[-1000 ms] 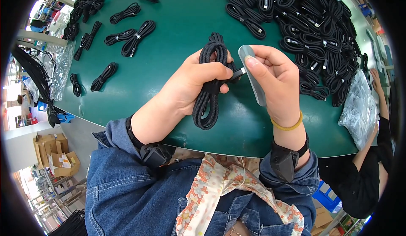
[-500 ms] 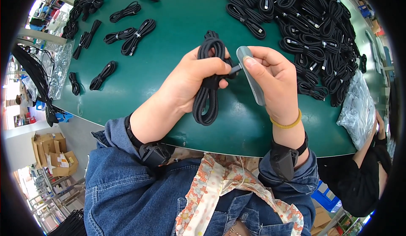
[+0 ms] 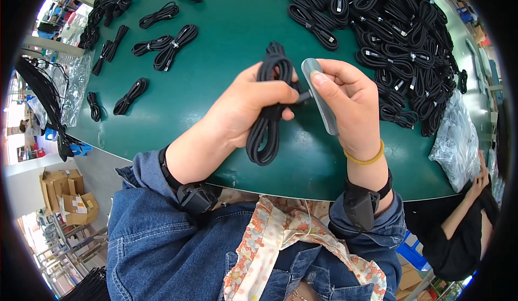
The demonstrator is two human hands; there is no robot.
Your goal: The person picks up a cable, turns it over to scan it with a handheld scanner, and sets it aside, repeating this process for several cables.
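Observation:
A bundled black braided cable (image 3: 263, 142) hangs in my left hand (image 3: 237, 104), with the thumb pressed over its loops. From the thumb and fingers its connector end (image 3: 303, 97) sticks out to the right, smeared by motion. My right hand (image 3: 348, 98) grips a flat grey nail file (image 3: 324, 104) with a rounded end, the thumb lying on its upper part. The connector end points at the file's left edge; whether the two touch I cannot tell.
On the green table (image 3: 216, 36), a large heap of bundled black cables (image 3: 399, 42) lies at the far right. Several bundles (image 3: 175, 47) are scattered at the left. A clear plastic bag (image 3: 456, 142) sits at the right edge, beside another person's hand (image 3: 479, 179).
My left hand has shifted the cable bundle slightly down and to the right, tilting it a little. My right hand and the nail file stay almost still. The other person's arm has moved.

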